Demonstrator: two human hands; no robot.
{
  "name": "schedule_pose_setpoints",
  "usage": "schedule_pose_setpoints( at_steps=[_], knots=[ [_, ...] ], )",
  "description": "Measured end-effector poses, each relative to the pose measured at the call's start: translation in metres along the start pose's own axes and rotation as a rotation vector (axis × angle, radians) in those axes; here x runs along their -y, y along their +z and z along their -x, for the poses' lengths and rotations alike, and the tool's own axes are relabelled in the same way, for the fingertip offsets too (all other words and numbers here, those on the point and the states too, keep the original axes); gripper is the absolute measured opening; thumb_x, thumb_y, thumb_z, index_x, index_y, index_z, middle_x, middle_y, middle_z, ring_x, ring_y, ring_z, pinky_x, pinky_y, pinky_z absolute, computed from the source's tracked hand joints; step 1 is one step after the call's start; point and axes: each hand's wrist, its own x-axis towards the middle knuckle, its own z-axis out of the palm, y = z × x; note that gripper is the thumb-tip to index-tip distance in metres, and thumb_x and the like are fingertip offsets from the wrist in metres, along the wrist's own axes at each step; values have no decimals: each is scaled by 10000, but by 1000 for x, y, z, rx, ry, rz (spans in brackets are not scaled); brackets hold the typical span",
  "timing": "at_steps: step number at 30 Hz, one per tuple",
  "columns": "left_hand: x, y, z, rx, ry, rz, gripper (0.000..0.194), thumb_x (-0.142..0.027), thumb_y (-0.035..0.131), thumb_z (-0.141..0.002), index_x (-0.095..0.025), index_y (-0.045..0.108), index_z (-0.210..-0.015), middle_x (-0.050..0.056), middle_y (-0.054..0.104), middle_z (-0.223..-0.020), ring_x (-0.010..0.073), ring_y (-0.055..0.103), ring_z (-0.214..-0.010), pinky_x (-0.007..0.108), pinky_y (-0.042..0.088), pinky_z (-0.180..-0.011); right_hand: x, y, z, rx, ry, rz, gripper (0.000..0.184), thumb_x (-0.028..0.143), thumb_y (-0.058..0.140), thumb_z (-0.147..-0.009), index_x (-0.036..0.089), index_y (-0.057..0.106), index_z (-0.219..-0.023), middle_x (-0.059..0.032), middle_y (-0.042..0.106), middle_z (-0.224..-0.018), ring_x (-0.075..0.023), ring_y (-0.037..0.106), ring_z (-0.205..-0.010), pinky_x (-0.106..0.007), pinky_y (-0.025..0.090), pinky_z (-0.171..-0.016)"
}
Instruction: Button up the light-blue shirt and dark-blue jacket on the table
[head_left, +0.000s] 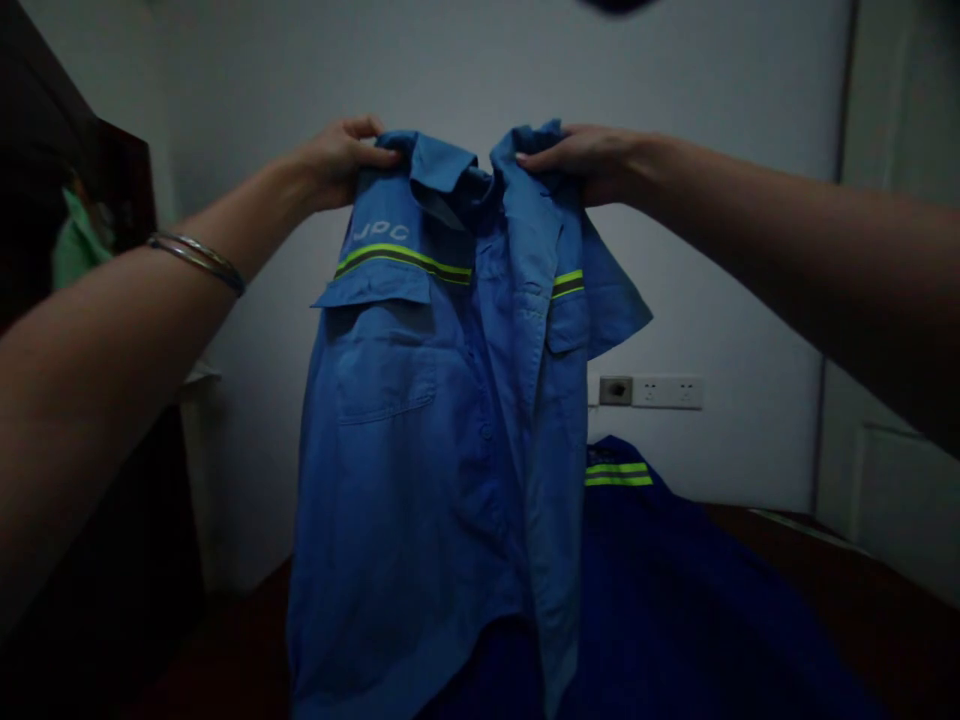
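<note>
A light blue work shirt (390, 460) hangs upright in front of me, its front partly open down the middle. My left hand (345, 160) is closed on one shoulder, thumb over the cloth. On the other shoulder, my right hand (592, 160) pinches the fabric beside the collar (446, 165). Yellow-green and grey bands cross the chest above the flap pockets, with white letters over the band on the left. One short sleeve sticks out below my right hand. The shirt's lower edge reaches the bottom of the view.
Behind the shirt, a dark blue garment (675, 590) with a yellow-green band lies on a dark red surface (795, 550). Wall sockets (667, 392) sit on the pale wall (720, 300). Dark furniture and a green cloth (75, 245) are at the left; a pale door stands at the right.
</note>
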Motion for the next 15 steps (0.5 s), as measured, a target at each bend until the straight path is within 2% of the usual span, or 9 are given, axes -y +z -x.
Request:
schedule_pose_setpoints(
  at_steps=[2, 4, 6, 8, 11, 15],
  knots=[
    [13, -12, -5, 80, 13, -34, 250, -28, 553, -794, -121, 485, -1016, -67, 551, -716, 59, 569, -668, 434, 431, -843, 7, 7, -8, -15, -3, 261, 322, 117, 670, -725, 82, 561, -1026, 22, 667, -756, -108, 631, -711, -430, 481, -823],
    [26, -22, -8, 157, 19, -143, 304, -63, 574, -797, -103, 482, -1083, -28, 563, -772, 80, 565, -700, 467, 417, -826, 13, 20, -13, -60, 54, 562, 500, 191, 763, -608, 74, 565, -1052, -10, 672, -823, -135, 625, -753, -471, 449, -859],
    [37, -27, -10, 219, 31, -278, 372, -117, 609, -786, -65, 475, -1129, 12, 576, -806, 103, 559, -736, 483, 410, -801, 17, 34, -15, -71, 152, 818, 621, 308, 789, -537, 45, 575, -1057, -44, 668, -876, -156, 615, -803, -461, 438, -878],
    [45, -25, -11, 258, 49, -414, 442, -155, 651, -754, -25, 479, -1140, 37, 585, -807, 136, 555, -785, 489, 408, -784, 18, 45, -14, -43, 267, 998, 692, 436, 756, -528, 5, 585, -1042, -78, 662, -915, -184, 607, -855, -447, 439, -870],
    [51, -14, -11, 285, 56, -553, 499, -178, 688, -710, -7, 502, -1141, 46, 593, -807, 186, 549, -869, 481, 402, -794, 14, 51, -10, -22, 422, 1095, 734, 522, 685, -580, -47, 575, -1029, -102, 661, -919, -214, 604, -902, -428, 438, -850],
    [58, -5, -9, 244, 40, -706, 412, -226, 674, -709, 9, 592, -1037, 29, 580, -741, 213, 564, -875, 484, 405, -806, 7, 41, -4, 121, 575, 900, 634, 496, 567, -734, -48, 548, -1060, -85, 669, -929, -173, 621, -874, -368, 448, -839]
  ],
)
